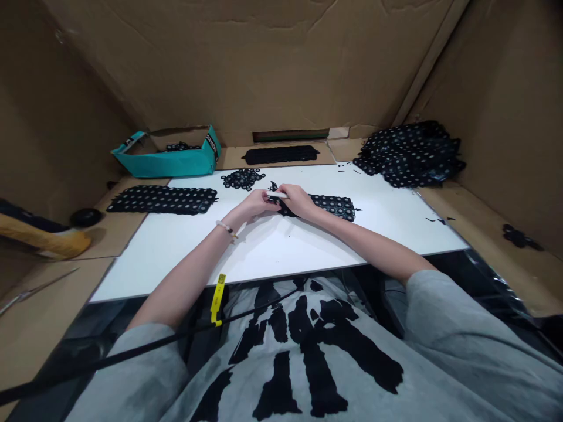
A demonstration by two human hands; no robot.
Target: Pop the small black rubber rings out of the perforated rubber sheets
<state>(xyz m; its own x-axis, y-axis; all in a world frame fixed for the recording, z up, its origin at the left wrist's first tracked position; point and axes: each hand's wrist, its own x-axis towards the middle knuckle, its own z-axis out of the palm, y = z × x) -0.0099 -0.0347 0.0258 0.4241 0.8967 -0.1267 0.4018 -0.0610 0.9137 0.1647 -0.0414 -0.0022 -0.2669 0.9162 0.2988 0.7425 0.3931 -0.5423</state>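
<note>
On the white board (pixel 255 252), a black rubber sheet with rows of round holes (pixel 336 205) lies under both my hands. My right hand (pixel 299 200) is closed around a slim white pen-like tool (pixel 276 194), its tip pointing left. At the sheet's left end, my left hand (pixel 258 203) has its fingers curled together on the sheet's edge, close to the tool. A small black scrap sticks up just behind the fingers. My hands partly hide the sheet, so the exact spot of contact is unclear.
Behind my left hand is a pile of small black rings (pixel 243 178). A teal box (pixel 169 163) holds more. Other black sheets lie left (pixel 162 199), at the back (pixel 281 154) and stacked right (pixel 409 153). Tweezers (pixel 39 288) and a yellow roll (pixel 61 241) are far left.
</note>
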